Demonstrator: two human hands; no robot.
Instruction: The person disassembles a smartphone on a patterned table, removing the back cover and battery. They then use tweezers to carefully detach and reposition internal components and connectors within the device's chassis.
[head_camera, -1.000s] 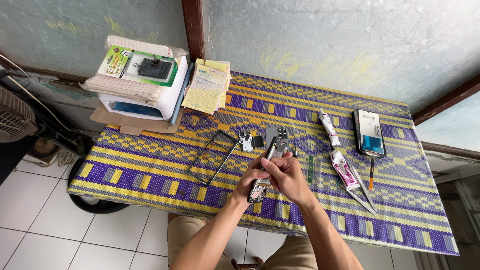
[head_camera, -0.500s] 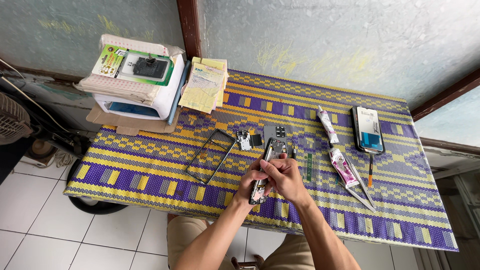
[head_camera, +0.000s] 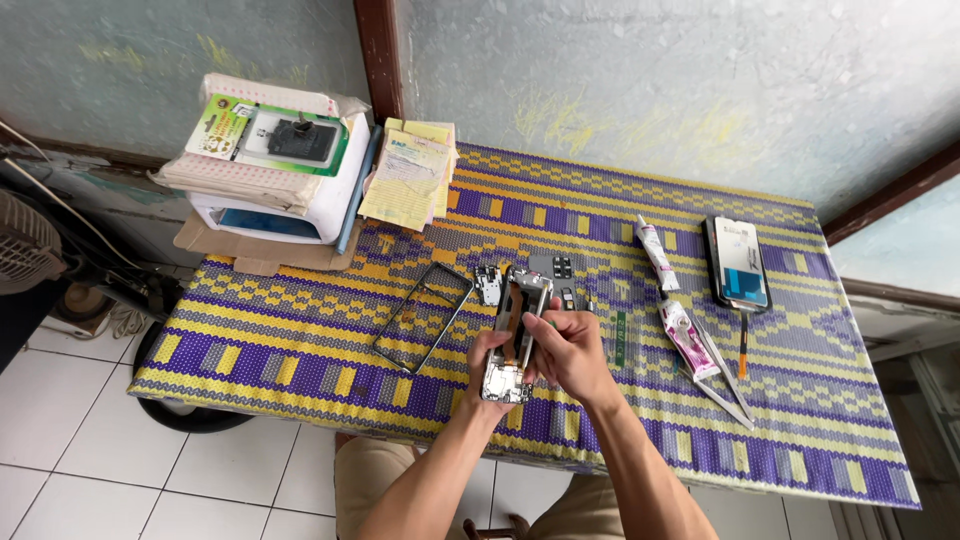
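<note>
My left hand (head_camera: 487, 365) grips the lower end of an opened phone body (head_camera: 517, 335) with bare metal and circuit parts showing, held just above the woven mat. My right hand (head_camera: 572, 350) rests against its right side, fingers curled onto the phone's middle. A thin dark phone frame (head_camera: 424, 315) lies on the mat to the left of my hands. Small phone parts (head_camera: 487, 283) and a dark camera piece (head_camera: 554, 266) sit just beyond the phone.
A purple-and-yellow woven mat (head_camera: 300, 340) covers the table. Two glue tubes (head_camera: 657, 252) (head_camera: 688, 338), tweezers (head_camera: 725, 375), a small screwdriver (head_camera: 743, 348) and a phone screen (head_camera: 738, 262) lie at right. A white box stack (head_camera: 270, 175) and yellow papers (head_camera: 410, 175) stand at back left.
The camera has shifted slightly. My hands stay closed on the phone body in about the same place, tilting it a little.
</note>
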